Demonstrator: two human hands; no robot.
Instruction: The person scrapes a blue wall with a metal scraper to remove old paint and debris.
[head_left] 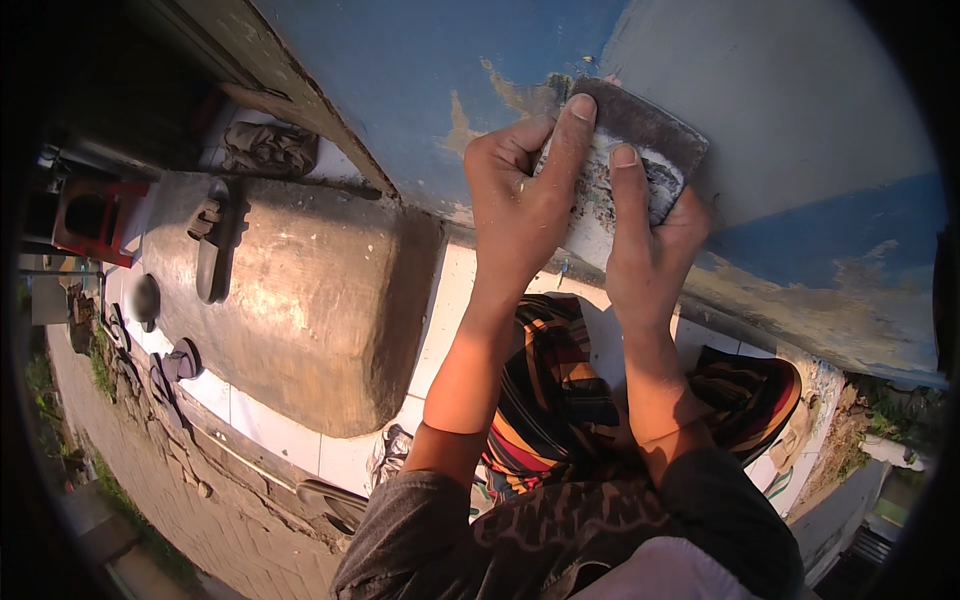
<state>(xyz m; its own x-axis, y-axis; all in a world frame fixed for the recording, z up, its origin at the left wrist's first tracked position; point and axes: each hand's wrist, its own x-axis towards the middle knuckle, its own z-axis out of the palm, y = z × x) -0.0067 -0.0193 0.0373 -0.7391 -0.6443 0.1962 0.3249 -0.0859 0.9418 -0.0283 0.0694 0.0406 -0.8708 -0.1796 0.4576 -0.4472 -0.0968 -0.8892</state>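
Against the blue and grey painted wall [800,90], a wide scraper [652,122] is gripped by both of my hands. Its dark flat blade is tilted, with the far edge at or close to the wall; whether it touches is hard to tell. Whitish, crumbly residue coats the near part. My left hand [520,195] is closed on the scraper's left side, thumb pressed on top near the blade's corner. My right hand [650,245] is closed on the near right part, thumb also on top. Most other fingertips are hidden underneath. Beside the blade, a patch of peeled paint [515,95] shows.
A smooth concrete step [290,300] stands at left with a sandal [213,245] on it. White floor tiles [445,290] run below the wall. A red plastic stool [95,215] and a crumpled cloth [268,150] lie farther left. My legs in striped cloth [550,380] are folded beneath my arms.
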